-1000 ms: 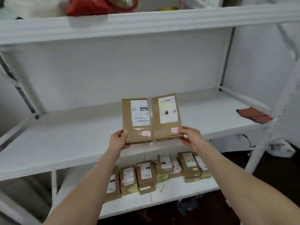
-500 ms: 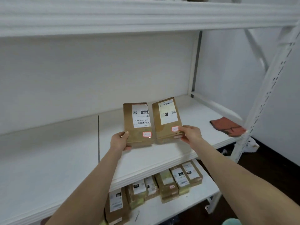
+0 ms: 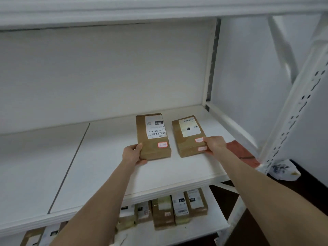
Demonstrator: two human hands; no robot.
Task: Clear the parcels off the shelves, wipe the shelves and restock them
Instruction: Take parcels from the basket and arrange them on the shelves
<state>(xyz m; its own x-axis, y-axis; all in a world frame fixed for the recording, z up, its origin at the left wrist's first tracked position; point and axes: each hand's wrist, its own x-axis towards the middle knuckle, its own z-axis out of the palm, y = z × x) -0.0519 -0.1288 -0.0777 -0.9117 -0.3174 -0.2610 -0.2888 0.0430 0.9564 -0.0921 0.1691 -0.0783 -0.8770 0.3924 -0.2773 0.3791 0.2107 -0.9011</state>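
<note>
two bare arms are shown
left hand and right hand are seen uncovered, as are both forearms throughout.

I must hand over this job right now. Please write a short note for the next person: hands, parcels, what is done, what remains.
Left hand grips the near corner of the left parcel; right hand grips the right parcel.
Both lie flat, apart, on the middle shelf. A red cloth lies at its right end. More parcels sit on the lower shelf.
Done: two parcels restocked here. Left: let go, probably bring up the rest; whether wiping is finished, I cannot tell.
</note>
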